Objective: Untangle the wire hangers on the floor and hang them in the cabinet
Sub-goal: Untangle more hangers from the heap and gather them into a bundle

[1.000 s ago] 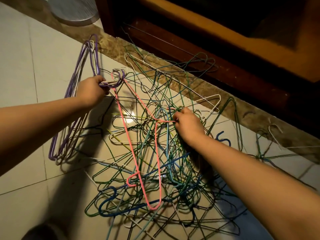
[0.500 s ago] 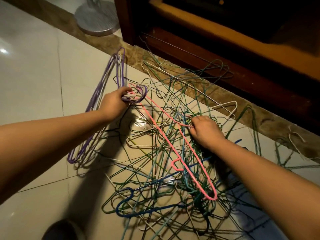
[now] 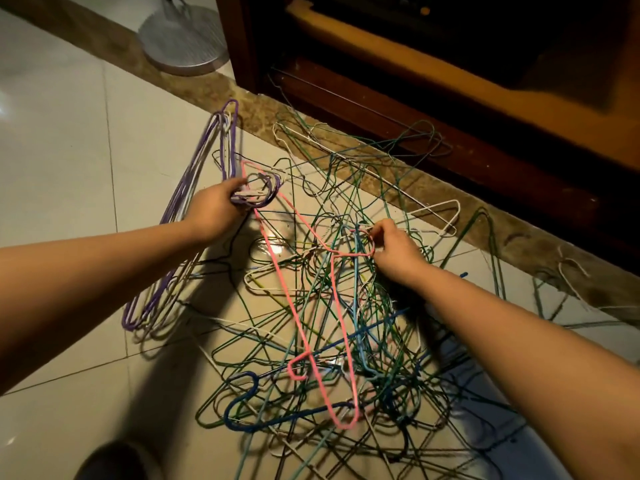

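Note:
A tangle of wire hangers [image 3: 346, 341] in green, blue, white and pink covers the floor tiles. My left hand [image 3: 216, 211] grips the hooks of a bundle of purple and white hangers [image 3: 180, 216] that trails down to the left. My right hand [image 3: 394, 249] pinches a wire at the top of the pile, beside the bend of a pink hanger [image 3: 329, 323] lying across the heap. The dark wooden cabinet [image 3: 450, 98] stands behind the pile, its inside in shadow.
A round grey fan base [image 3: 183, 43] stands on the floor left of the cabinet. A brown marble strip [image 3: 259, 112] runs along the cabinet's foot. A dark blue hanger [image 3: 242, 410] lies at the pile's near edge. Bare tiles lie to the left.
The pink hanger has swung back and lies steeper across the pile. My right hand has lifted a little and now pinches a wire. My left hand still grips the purple bundle.

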The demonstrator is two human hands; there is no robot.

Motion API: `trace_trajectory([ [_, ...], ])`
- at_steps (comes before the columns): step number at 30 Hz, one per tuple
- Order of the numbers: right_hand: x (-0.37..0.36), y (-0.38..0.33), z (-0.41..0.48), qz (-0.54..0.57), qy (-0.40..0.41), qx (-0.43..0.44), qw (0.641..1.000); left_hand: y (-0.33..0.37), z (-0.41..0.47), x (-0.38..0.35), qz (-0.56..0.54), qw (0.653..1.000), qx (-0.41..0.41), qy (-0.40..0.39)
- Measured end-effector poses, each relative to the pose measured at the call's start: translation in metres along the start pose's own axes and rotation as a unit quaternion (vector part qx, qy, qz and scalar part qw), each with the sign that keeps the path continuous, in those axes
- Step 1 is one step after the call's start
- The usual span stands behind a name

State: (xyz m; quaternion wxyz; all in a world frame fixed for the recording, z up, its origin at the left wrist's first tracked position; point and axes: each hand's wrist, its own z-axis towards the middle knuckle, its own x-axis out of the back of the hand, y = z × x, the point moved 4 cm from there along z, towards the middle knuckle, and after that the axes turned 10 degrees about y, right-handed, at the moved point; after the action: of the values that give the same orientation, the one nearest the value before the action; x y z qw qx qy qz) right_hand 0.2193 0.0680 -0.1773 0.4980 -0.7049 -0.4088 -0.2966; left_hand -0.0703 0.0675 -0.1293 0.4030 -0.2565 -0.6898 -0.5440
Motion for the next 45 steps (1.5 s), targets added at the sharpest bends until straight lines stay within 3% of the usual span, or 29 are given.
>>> trace_trajectory([
  [3, 0.004, -0.002, 0.007, 0.080, -0.015, -0.060, 0.995, -0.002, -0.001, -0.002, 0.009, 1.000, -0.003, -0.016],
  [8, 0.004, -0.010, 0.007, -0.050, 0.049, -0.012, 0.997, 0.001, 0.002, -0.005, -0.013, 1.000, 0.016, -0.023],
  [15, 0.007, -0.010, 0.002, -0.148, 0.143, 0.059, 0.977, 0.003, -0.006, -0.007, -0.079, 0.996, 0.046, -0.023],
  [19, 0.002, -0.012, 0.001, -0.158, 0.141, 0.079, 0.974, 0.004, -0.010, -0.003, -0.126, 0.990, 0.068, -0.006],
  [23, -0.001, -0.012, -0.001, -0.105, 0.138, 0.043, 0.984, 0.008, -0.013, -0.004, -0.174, 0.980, 0.094, -0.004],
  [28, 0.001, -0.008, -0.008, -0.057, 0.141, 0.047, 0.987, 0.013, -0.013, -0.012, -0.095, 0.993, 0.069, -0.002],
  [32, 0.004, -0.001, -0.008, -0.120, 0.144, 0.046, 0.981, 0.017, -0.011, -0.015, -0.062, 0.997, 0.052, 0.000],
  [40, -0.001, 0.001, 0.001, -0.068, 0.145, -0.033, 0.987, 0.017, 0.001, -0.007, -0.112, 0.991, 0.070, 0.038],
  [45, 0.004, 0.001, 0.004, -0.129, 0.145, 0.004, 0.981, 0.001, 0.007, 0.019, -0.106, 0.987, 0.076, 0.091],
])
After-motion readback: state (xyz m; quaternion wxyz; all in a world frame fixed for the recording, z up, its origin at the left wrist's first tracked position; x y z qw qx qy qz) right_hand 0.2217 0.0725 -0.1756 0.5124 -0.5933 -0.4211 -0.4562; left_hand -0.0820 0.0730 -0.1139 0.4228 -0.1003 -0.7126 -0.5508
